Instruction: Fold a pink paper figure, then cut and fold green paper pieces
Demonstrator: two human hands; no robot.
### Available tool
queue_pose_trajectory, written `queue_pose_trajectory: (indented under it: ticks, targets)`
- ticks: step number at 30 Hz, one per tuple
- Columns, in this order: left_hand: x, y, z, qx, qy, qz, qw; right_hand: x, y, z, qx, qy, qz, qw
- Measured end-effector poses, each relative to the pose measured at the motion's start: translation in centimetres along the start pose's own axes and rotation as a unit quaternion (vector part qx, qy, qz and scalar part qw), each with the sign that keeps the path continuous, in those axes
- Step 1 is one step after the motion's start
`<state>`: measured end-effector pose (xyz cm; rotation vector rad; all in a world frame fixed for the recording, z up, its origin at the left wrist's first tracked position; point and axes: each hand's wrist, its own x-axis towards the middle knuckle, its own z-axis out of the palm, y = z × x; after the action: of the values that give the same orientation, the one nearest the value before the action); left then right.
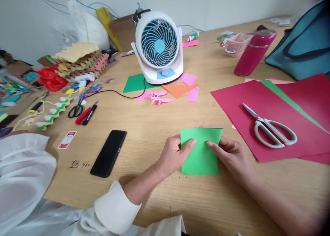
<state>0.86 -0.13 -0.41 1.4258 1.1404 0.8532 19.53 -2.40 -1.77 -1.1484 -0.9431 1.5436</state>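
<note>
A light green sheet of paper point(200, 157) is held up just above the wooden table, its top edge looking folded or doubled. My left hand point(174, 151) grips its left edge, thumb on the front and fingers behind. On the right side, my right hand point(232, 157) pinches the same sheet, with the thumb in front and the other fingers partly hidden. Scissors with pale handles point(273, 130) lie to the right on large dark red paper sheets point(237, 95). Farther back are a folded pink paper figure point(158, 97) and an orange paper piece point(179, 90).
A white fan point(160, 46) stands at the back. A black phone point(108, 154), black-handled scissors point(76, 109) and a utility knife point(90, 113) lie left. At the right are a magenta bottle point(254, 53) and a blue bag point(301, 46). A white-sleeved person point(24, 174) sits at the left.
</note>
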Motion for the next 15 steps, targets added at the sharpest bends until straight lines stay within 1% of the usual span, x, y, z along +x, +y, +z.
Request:
queue_pose_trajectory:
  ticks: [3, 5, 7, 9, 12, 14, 15]
  targets:
    - [0.1, -0.4, -0.1, -0.033, -0.050, -0.027, 0.998, 0.0, 0.4, -0.3, 0.024, 0.027, -0.009, 0.999]
    - [0.1, -0.7, -0.1, -0.019, -0.066, -0.028, 0.997, 0.0, 0.7, -0.6, 0.042, 0.031, -0.008, 0.999]
    - [0.0, -0.8, -0.1, 0.018, -0.062, -0.014, 0.998, 0.1, 1.0, -0.8, 0.046, 0.023, -0.008, 0.999]
    - [-0.1, -0.7, -0.2, 0.058, -0.042, 0.006, 0.997, 0.2, 1.1, -0.9, 0.035, 0.016, -0.016, 0.999]
    - [-0.1, 0.0, -0.5, 0.125, -0.010, 0.059, 0.990, 0.3, 1.0, -0.7, 0.007, 0.012, -0.035, 0.999]
    - [-0.2, 0.8, -0.9, 0.181, 0.004, 0.122, 0.976, 0.3, 0.8, -0.6, -0.008, 0.001, -0.050, 0.999]
    - [-0.2, 1.2, -1.2, 0.211, 0.013, 0.162, 0.964, 0.3, 0.7, -0.5, -0.016, -0.006, -0.061, 0.998]
